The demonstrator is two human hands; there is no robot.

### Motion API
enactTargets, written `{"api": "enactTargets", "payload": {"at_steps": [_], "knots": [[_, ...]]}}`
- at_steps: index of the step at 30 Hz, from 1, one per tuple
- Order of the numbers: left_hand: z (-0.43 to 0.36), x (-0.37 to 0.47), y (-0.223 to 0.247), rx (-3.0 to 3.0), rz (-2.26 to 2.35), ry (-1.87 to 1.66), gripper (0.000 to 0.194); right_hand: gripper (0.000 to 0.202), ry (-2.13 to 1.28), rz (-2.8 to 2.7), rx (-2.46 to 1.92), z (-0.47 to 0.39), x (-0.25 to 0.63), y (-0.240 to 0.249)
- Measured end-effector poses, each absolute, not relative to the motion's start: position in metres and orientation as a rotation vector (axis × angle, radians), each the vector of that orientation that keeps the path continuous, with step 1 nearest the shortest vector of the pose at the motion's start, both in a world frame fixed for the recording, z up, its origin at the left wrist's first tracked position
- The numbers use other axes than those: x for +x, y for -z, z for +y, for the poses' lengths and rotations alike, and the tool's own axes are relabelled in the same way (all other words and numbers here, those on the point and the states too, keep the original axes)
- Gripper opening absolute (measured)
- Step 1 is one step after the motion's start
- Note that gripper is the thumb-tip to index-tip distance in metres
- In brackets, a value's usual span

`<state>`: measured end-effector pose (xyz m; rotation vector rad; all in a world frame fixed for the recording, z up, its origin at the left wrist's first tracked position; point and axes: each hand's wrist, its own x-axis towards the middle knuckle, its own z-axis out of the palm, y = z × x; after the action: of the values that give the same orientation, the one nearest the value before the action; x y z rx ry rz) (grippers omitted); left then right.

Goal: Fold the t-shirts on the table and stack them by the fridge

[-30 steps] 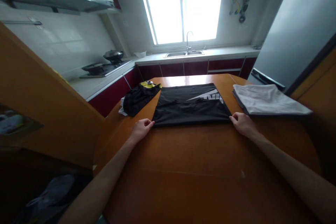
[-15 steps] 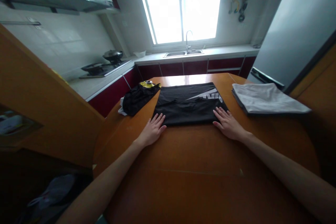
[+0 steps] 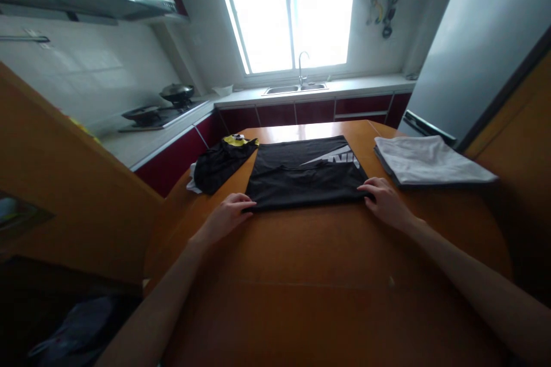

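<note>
A black T-shirt (image 3: pixel 301 183) with a white printed logo lies partly folded on the wooden table (image 3: pixel 310 258), its near part doubled over the far part. At its near left corner my left hand (image 3: pixel 228 215) pinches the folded edge between thumb and fingers. My right hand (image 3: pixel 385 200) grips the near right corner the same way. The shirt's folded edge runs straight between the two hands and rests on or just at the tabletop.
Left of the shirt lies a crumpled black garment (image 3: pixel 221 166) with yellow and white parts. A folded white and grey cloth stack (image 3: pixel 433 161) sits to the right. Beyond the table are a sink (image 3: pixel 295 89), a stove with a pan (image 3: pixel 144 114), and a fridge (image 3: pixel 477 40).
Both hands lay flat on the shirt with fingers spread; now they have moved outward to its near corners and closed on them. The view has shifted slightly.
</note>
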<state>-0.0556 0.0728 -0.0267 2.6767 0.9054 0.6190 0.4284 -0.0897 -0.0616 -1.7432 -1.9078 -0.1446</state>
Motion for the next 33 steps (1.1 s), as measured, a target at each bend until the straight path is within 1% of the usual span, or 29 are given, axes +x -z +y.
{"api": "enactTargets", "payload": {"at_steps": [4, 8, 16, 20, 24, 28, 33], "knots": [[0.073, -0.060, 0.024, 2.666, 0.957, -0.564, 0.032, 0.029, 0.152, -1.945, -1.804, -0.092, 0.427, 0.059], [0.075, -0.060, 0.029, 2.711, 0.982, -0.580, 0.036, 0.029, 0.183, -1.984, -1.845, -0.093, 0.425, 0.057], [0.077, -0.056, 0.034, 2.766, 0.943, -0.583, 0.030, 0.026, 0.265, -2.032, -1.904, -0.093, 0.428, 0.056], [0.075, -0.053, 0.029, 2.741, 0.934, -0.613, 0.026, 0.027, 0.320, -2.084, -1.893, -0.093, 0.425, 0.049], [0.068, -0.057, 0.022, 2.800, 0.872, -0.602, 0.027, 0.028, 0.385, -2.152, -1.858, -0.103, 0.420, 0.038], [0.039, -0.072, 0.015, 2.917, 0.851, -0.500, 0.030, 0.027, 0.342, -2.208, -1.788, -0.134, 0.413, 0.030], [-0.029, -0.100, 0.000, 2.956, 0.819, -0.392, 0.033, 0.025, 0.174, -2.270, -1.644, -0.194, 0.406, 0.032]]}}
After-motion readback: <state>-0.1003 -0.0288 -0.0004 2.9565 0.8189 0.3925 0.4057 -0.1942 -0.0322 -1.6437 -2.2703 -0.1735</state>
